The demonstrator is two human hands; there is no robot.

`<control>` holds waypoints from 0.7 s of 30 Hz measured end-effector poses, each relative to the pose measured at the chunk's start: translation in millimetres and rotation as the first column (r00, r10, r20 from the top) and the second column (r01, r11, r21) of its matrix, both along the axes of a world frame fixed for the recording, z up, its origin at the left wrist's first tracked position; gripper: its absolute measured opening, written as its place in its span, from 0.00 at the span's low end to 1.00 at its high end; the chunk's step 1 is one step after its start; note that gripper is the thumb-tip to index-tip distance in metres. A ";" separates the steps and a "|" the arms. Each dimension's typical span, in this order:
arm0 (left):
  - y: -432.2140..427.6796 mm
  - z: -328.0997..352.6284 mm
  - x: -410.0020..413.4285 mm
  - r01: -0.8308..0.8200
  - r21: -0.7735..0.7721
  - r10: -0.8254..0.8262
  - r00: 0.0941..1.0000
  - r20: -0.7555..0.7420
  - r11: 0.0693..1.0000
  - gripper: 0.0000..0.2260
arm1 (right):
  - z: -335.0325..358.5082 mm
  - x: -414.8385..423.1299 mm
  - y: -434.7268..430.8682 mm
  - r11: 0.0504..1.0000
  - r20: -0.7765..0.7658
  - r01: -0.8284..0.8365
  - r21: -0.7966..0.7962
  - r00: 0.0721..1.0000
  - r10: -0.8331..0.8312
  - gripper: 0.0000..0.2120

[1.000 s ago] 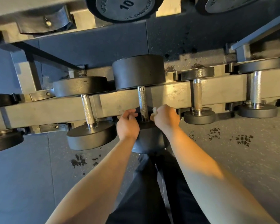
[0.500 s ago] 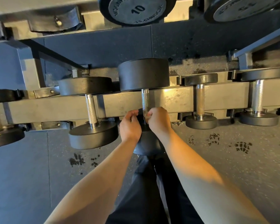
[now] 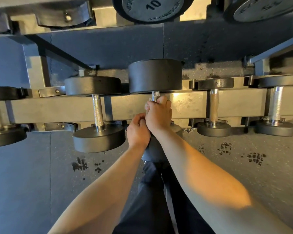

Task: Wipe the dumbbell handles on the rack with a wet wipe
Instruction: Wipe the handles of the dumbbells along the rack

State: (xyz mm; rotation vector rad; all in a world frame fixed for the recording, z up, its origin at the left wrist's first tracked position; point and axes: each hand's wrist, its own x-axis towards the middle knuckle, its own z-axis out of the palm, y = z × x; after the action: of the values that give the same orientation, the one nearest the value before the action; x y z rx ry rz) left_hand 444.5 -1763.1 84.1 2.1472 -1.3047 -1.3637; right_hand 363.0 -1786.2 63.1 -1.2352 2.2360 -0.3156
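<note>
The middle dumbbell [image 3: 155,76] has large black heads and lies across the grey rack beam [image 3: 57,110]. Only a short piece of its knurled steel handle [image 3: 155,96] shows, just under the far head. My right hand [image 3: 158,115] is closed round the far part of the handle, and a bit of white wet wipe [image 3: 147,105] shows at its fingers. Curled tight at the near end of the handle, my left hand [image 3: 137,132] touches my right wrist. My forearms cover most of the near head [image 3: 152,152].
Neighbouring dumbbells lie on the same beam: one to the left [image 3: 97,112], a smaller one to the right [image 3: 214,107] and another at far right [image 3: 275,105]. An upper tier holds a dumbbell marked 10 [image 3: 152,7]. Speckled rubber floor lies below, with my dark trouser leg [image 3: 150,200].
My right hand has slid along the handle from the near end up towards the far head. My left hand has closed in beside it. The camera has moved closer to the rack.
</note>
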 end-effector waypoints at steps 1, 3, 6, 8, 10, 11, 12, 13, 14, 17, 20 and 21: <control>-0.1 0.7 0.0 -0.002 0.003 0.002 1.000 -0.007 1.000 0.13 | 2.1 0.8 3.1 0.999 0.017 -0.014 0.043 1.000 0.013 0.14; -0.1 1.0 0.1 -0.010 0.004 0.010 1.000 -0.024 1.000 0.14 | 7.2 -3.9 10.8 0.989 0.024 -0.072 0.132 0.997 0.069 0.16; 0.1 3.8 0.3 0.018 0.015 -0.017 1.000 -0.023 1.000 0.14 | 12.1 -18.4 19.1 0.943 0.051 -0.147 0.300 0.989 0.138 0.14; 0.4 5.7 1.5 0.073 0.012 -0.073 0.997 -0.026 0.997 0.14 | 15.7 -24.8 29.3 0.949 0.158 -0.141 0.282 0.982 0.099 0.14; 0.2 7.5 3.5 0.132 -0.026 -0.132 0.991 -0.014 0.991 0.17 | 24.1 -30.3 41.7 0.999 0.288 0.004 0.042 0.957 -0.016 0.13; 0.0 8.6 3.8 0.160 -0.069 -0.160 0.987 0.009 0.985 0.19 | 33.5 -35.4 44.9 0.986 0.339 0.137 -0.096 0.936 -0.097 0.12; -0.3 10.6 3.8 0.194 -0.133 -0.190 0.981 0.048 0.972 0.20 | 43.4 -41.6 45.1 0.940 0.367 0.262 -0.217 0.915 -0.170 0.12; -1.1 14.1 2.7 0.231 -0.214 -0.217 0.972 0.088 0.949 0.20 | 52.6 -48.5 41.0 0.879 0.367 0.359 -0.313 0.900 -0.237 0.13; -4.6 18.5 -0.3 0.261 -0.295 -0.235 0.964 0.120 0.919 0.21 | 59.4 -56.2 32.0 0.819 0.365 0.435 -0.374 0.881 -0.301 0.14; -18.0 31.6 -9.1 0.244 -0.386 -0.222 0.970 0.100 0.890 0.23 | 63.2 -68.8 -7.9 0.723 0.425 0.593 -0.355 0.791 -0.440 0.15; -34.7 36.5 -14.7 0.231 -0.415 -0.225 0.972 0.065 0.880 0.25 | 61.6 -57.4 -36.8 0.770 0.410 0.521 -0.369 0.834 -0.368 0.14; -39.8 36.2 -14.0 0.229 -0.410 -0.229 0.972 0.048 0.883 0.24 | 62.8 -49.4 -40.0 0.793 0.382 0.459 -0.400 0.870 -0.311 0.14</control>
State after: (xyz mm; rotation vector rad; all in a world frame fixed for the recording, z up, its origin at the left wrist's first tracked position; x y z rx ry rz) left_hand 430.5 -1802.9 120.3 1.7478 -1.7138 -1.0418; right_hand 313.5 -1826.2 126.0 -0.8463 2.1890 -1.2063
